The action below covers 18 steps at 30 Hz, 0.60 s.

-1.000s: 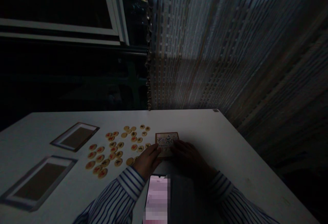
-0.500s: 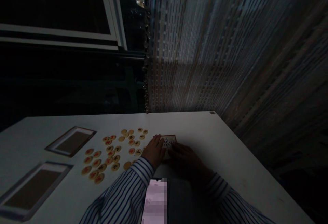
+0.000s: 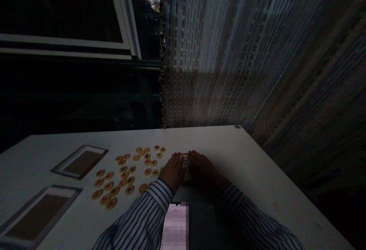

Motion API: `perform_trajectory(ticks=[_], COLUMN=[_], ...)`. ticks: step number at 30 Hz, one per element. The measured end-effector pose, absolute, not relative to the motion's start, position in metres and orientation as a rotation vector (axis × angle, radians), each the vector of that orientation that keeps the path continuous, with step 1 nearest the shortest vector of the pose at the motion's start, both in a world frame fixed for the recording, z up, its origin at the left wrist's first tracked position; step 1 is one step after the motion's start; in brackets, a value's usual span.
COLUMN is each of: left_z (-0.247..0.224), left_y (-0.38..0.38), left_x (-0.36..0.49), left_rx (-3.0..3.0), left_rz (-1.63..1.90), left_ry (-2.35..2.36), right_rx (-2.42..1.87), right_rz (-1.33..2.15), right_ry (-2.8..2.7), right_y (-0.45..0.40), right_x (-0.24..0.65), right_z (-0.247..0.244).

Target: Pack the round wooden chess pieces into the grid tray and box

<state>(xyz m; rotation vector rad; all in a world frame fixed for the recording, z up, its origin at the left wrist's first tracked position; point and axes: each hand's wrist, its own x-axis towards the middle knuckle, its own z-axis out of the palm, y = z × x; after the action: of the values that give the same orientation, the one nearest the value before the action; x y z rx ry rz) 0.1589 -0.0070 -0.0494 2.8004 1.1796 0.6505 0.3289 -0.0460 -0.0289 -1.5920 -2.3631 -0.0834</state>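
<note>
A small flat box (image 3: 186, 162) with dark brush-like characters on its pale top lies on the white table in front of me. My left hand (image 3: 173, 169) grips its left side, fingers pointing away from me over the edge. On the opposite side my right hand (image 3: 203, 169) holds the box too, its fingers covering much of the top. Both hands hide most of the box, and the right one is in shadow. Left of my left hand, round Chinese chess pieces (image 3: 130, 180) with red or black characters are scattered; a few show plain faces.
Two shallow rectangular trays (image 3: 94, 150) with brown bottoms lie at the table's left, the nearer tray (image 3: 74, 191) partly cut off. The white table (image 3: 251, 189) ends at a striped curtain (image 3: 206, 90). A pinkish printed item (image 3: 174, 225) shows between my forearms.
My right hand has moved slightly away from me and left along the box, covering more of its top. The left hand stays at its side. The view has shifted a little.
</note>
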Motion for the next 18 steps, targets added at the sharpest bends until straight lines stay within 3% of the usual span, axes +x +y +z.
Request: perform_trajectory(ticks=[18], left_z=[-0.0469], left_y=[-0.0103], left_x=[0.1597], left_rx=[2.828], left_rz=[0.796], left_ry=[1.207], right_rx=[-1.617], right_rz=[-0.101], right_ry=[-2.355], right_y=[-0.051], right_x=[0.3279], right_z=[-0.0314])
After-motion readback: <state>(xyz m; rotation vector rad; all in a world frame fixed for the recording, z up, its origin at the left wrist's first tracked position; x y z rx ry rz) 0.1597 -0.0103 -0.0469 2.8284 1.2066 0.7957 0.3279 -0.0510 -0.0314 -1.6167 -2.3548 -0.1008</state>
